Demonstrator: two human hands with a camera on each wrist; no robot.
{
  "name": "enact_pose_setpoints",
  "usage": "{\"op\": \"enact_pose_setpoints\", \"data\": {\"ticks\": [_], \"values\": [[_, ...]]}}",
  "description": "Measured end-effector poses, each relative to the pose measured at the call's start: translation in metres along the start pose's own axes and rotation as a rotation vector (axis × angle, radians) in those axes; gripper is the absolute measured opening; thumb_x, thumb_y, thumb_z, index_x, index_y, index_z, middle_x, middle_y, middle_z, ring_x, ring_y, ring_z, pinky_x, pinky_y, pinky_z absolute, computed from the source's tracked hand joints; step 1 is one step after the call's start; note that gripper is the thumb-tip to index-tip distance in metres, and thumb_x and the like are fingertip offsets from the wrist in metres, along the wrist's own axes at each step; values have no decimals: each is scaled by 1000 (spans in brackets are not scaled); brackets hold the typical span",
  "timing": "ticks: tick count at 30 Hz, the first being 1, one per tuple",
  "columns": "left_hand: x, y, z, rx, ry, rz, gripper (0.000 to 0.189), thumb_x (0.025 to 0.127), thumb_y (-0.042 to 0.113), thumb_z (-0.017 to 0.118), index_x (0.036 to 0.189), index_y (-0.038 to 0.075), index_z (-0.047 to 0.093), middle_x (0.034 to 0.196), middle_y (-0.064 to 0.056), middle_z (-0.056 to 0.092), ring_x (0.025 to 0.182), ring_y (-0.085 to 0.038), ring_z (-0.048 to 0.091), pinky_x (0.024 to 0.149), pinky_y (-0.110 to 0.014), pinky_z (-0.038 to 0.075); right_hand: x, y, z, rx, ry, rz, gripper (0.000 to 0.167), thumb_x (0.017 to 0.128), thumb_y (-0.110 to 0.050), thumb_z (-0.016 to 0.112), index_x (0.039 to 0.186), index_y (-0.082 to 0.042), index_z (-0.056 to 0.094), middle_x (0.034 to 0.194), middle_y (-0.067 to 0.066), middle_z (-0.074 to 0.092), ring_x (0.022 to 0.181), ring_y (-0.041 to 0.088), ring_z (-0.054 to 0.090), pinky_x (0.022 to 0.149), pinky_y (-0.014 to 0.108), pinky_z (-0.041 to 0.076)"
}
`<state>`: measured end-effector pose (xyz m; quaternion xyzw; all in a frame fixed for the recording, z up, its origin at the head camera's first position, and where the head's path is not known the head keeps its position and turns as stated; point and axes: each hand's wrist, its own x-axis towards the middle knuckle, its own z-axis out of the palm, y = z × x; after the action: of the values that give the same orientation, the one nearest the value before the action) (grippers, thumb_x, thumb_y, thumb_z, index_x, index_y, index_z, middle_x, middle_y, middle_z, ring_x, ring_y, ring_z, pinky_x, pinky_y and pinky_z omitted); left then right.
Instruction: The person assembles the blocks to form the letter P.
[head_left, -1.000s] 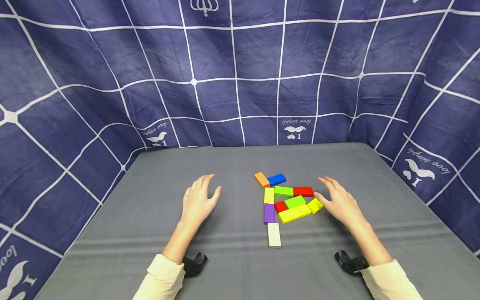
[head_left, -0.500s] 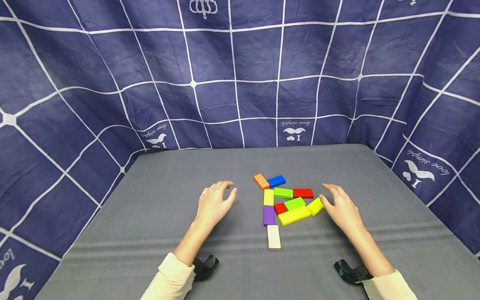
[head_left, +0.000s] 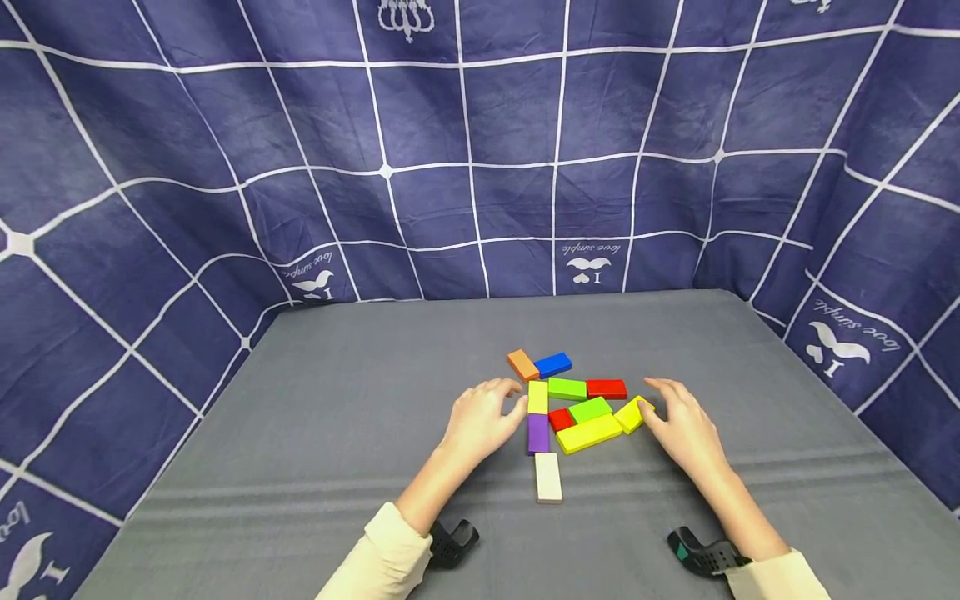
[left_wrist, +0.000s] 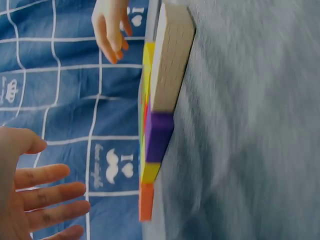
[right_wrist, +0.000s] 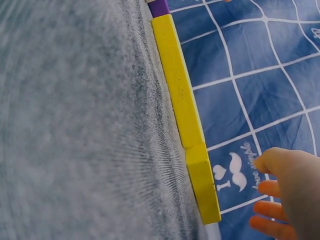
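Observation:
My left hand (head_left: 480,423) hovers just left of a small yellow block (head_left: 537,397) and a purple block (head_left: 538,434). Its fingers are spread and relaxed, holding nothing; the left wrist view shows the fingers (left_wrist: 52,195) apart from the blocks. Nearer me lies a white block (head_left: 548,478). At the right, my right hand (head_left: 684,425) is beside a short yellow block (head_left: 633,414), thumb and fingers parted and holding nothing. In the right wrist view that short block and a long yellow block (right_wrist: 179,80) lie end to end, apart from the hand.
Between the hands lie two green blocks, the far one (head_left: 567,388) beside a red block (head_left: 606,388), the near one (head_left: 590,409) beside a small red block (head_left: 560,419). An orange block (head_left: 522,364) and a blue block (head_left: 553,364) lie farther back. Behind the grey table (head_left: 360,350) hangs a blue curtain (head_left: 420,200).
My left hand has moved right, from well left of the blocks to close beside the yellow and purple ones. The right hand has shifted only slightly. The blocks look unmoved.

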<state>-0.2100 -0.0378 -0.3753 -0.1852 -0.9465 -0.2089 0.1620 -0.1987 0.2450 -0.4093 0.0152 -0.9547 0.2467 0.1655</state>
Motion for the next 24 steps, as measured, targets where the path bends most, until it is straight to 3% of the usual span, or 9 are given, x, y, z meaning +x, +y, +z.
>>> {"op": "enact_pose_setpoints", "data": {"ticks": [4, 14, 24], "values": [[1, 10, 9, -17, -40, 8, 26, 87, 34, 52, 101, 16, 66, 95, 2, 67, 84, -15, 61, 71, -32, 50, -1, 3, 1, -12, -28, 7, 46, 90, -31, 51, 128, -4, 49, 129, 20, 45, 118, 41, 42, 88, 62, 37], [0, 27, 29, -35, -126, 50, 29, 87, 36, 52, 107, 18, 63, 107, 3, 65, 96, -15, 62, 78, -31, 51, -1, 13, 7, -18, -52, 2, 53, 88, -34, 54, 128, -1, 46, 129, 22, 42, 118, 42, 40, 88, 62, 37], [0, 36, 42, -53, -188, 99, 28, 84, 37, 58, 103, 17, 64, 94, 4, 65, 83, -11, 57, 68, -23, 47, 0, 14, 12, 23, -135, 31, 63, 86, -40, 55, 132, 1, 41, 133, 23, 39, 123, 43, 36, 90, 64, 35]]}}
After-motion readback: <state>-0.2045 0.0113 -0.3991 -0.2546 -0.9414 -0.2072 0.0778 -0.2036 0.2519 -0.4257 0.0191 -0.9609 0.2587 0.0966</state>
